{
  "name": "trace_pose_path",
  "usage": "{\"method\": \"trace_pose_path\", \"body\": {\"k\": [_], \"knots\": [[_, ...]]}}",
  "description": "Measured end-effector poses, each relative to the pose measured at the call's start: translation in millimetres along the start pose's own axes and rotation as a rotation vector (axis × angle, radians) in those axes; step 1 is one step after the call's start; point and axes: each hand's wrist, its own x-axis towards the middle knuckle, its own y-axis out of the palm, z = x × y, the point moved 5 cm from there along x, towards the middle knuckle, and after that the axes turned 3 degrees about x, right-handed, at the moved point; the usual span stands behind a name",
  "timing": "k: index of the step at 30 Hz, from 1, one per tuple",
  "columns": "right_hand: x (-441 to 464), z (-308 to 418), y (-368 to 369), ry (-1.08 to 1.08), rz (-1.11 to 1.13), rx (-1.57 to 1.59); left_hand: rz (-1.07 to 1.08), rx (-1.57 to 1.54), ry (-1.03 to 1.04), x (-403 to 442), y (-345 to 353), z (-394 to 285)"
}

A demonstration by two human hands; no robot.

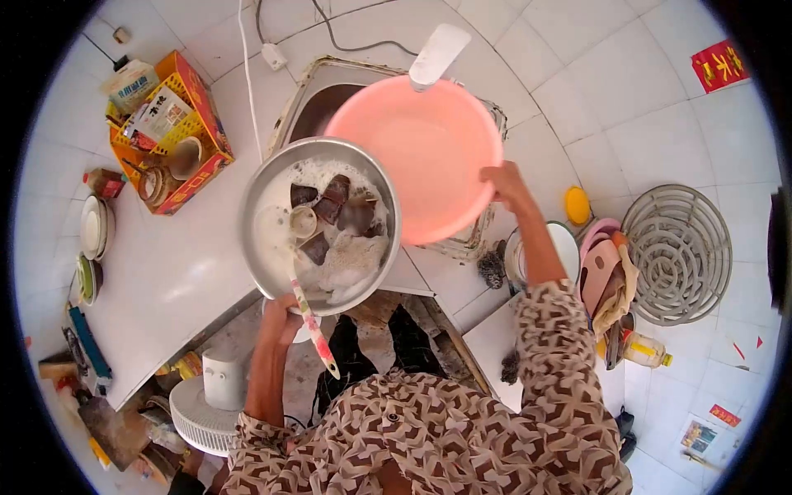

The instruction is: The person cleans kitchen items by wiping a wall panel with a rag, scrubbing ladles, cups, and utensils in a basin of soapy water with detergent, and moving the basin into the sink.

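My left hand (281, 320) grips the near rim of a round metal basin (250, 247). Inside it are foamy water, several dark brown pieces (334, 198), a wet whitish cloth-like lump (353, 262) and a small pale round cup shape (303, 221). A floral-patterned handle (307, 320) leans out over the near rim, close to my left hand. With fingers wrapped over its right edge, my right hand (507, 186) holds a pink plastic basin (421, 157). This basin sits over the sink (318, 107), its left side partly hidden behind the metal one.
A white spout (440, 56) reaches over the pink basin. On the left counter stands an orange carton (194, 107) of packets and jars. A metal steaming rack (676, 254), a yellow lid (577, 205) and an oil bottle (646, 350) lie right. A white fan (206, 404) stands below left.
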Motion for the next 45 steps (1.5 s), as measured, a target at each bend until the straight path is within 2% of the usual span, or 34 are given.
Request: {"method": "trace_pose_path", "body": {"k": [2,6,8,11,13,15,18,22,24,28,29,32,33,36,39,41,42,43,44,45], "knots": [[-11,6,-32,-0.009,0.016,-0.006,-0.040,0.034,-0.028,-11,19,-10],[-9,1,-123,0.084,-0.012,-0.227,-0.061,0.155,-0.014,-10,26,-24],[-35,16,-152,0.053,-0.132,-0.040,-0.052,0.156,0.001,-7,32,-26],[-34,3,-203,0.170,-0.185,0.110,-0.023,0.127,-0.072,0,41,-32],[-37,-2,-215,0.175,-0.234,0.329,-0.004,0.110,-0.073,19,29,-24],[-26,-15,-222,0.209,-0.236,0.497,0.128,0.368,0.061,28,37,-29],[8,-52,-242,0.279,-0.291,0.683,0.138,0.568,0.101,51,35,-15],[43,-89,-222,0.353,-0.249,0.871,0.038,0.306,-0.056,68,84,-20],[50,-112,-219,0.327,-0.242,0.849,-0.017,0.171,-0.092,81,95,-16],[56,-125,-208,0.360,-0.277,0.831,0.069,0.250,-0.137,117,119,-13],[60,-134,-214,0.347,-0.320,0.741,0.058,0.215,-0.174,129,123,-9],[65,-137,-221,0.316,-0.236,0.830,0.033,0.179,-0.270,159,135,1],[62,-129,-221,0.277,-0.149,0.744,0.034,0.213,-0.291,168,141,3],[31,-103,-225,0.338,-0.489,0.213,0.075,0.295,-0.360,207,133,19],[13,-41,-201,-0.524,-0.823,-0.860,0.108,0.363,-0.417,242,126,31],[-15,32,-123,-0.545,-0.420,-0.572,0.197,0.610,-0.350,272,115,48],[-13,42,-91,-0.576,-0.215,-0.495,0.241,0.736,-0.315,283,109,55],[-8,50,-60,-0.602,-0.010,-0.414,0.084,0.413,-0.451,268,125,49],[-1,58,-29,-0.605,0.082,-0.496,0.060,0.423,-0.470,268,130,49],[5,67,0,-0.564,0.157,-0.337,0.036,0.432,-0.494,268,130,53]]}}
